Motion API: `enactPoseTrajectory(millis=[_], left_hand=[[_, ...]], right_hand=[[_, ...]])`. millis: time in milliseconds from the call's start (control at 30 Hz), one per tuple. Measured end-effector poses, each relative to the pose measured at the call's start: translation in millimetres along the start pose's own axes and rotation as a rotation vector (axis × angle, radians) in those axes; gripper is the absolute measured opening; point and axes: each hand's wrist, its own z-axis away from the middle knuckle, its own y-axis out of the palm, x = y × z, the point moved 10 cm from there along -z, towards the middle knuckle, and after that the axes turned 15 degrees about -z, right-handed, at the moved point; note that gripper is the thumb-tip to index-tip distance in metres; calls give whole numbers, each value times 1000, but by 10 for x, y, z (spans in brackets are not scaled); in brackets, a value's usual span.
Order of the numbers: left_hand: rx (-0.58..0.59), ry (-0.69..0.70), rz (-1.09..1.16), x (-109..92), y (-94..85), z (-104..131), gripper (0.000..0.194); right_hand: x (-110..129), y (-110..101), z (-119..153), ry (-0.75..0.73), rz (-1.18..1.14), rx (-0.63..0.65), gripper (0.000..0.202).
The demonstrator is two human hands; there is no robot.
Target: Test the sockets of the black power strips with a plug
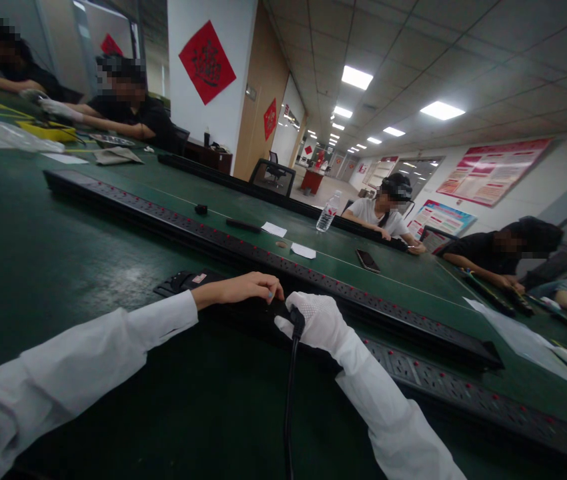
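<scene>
My right hand (314,321), in a white dotted glove, is closed around the black plug end of a power cord (289,393). The cord hangs down toward the bottom of the view. My left hand (246,288) is bare, its fingers bent down over the near black power strip (428,377), close to the gloved fingertips. A small light-blue spot shows at its fingertips; whether it holds anything is too small to make out. This strip runs beneath both hands, slanting to the lower right, and its middle is hidden by them.
A second long power strip (203,235) with red switches lies just beyond, and another black bar (243,190) farther back. A water bottle (328,212), a phone (367,261), paper slips (303,251) and a small black piece (201,209) are on the green table (113,280). Several co-workers sit around.
</scene>
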Motion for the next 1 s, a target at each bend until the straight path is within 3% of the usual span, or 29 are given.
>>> enactPoseTrajectory(millis=[600, 1000], left_hand=[[13, -57, -20, -12, 2, 12, 10], [5, -21, -43, -37, 9, 8, 11]], right_hand=[[19, -19, -1, 3, -5, 0, 29], [5, -6, 6, 1, 12, -10, 29]])
